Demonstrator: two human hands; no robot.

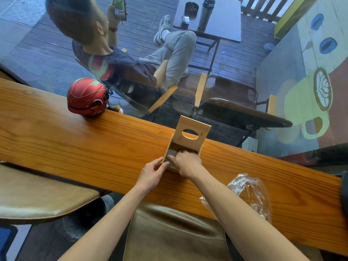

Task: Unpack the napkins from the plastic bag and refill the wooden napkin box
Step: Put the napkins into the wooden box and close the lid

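Note:
The wooden napkin box (167, 147) stands on the wooden counter (75, 140), its lid (192, 131) with an oval hole tilted up and open. My right hand (186, 162) reaches into the box, fingers pressed down on the pale napkins (172, 153) inside. My left hand (153, 173) steadies the box's near left corner with thumb and fingers. The crumpled clear plastic bag (248, 193) lies on the counter to the right, beside my right forearm; I cannot tell whether anything is in it.
A red helmet (87, 97) sits at the counter's far edge to the left. A glass window runs behind the counter; beyond it a person sits on a chair by a table. Padded stools (37, 194) stand below the counter's near edge.

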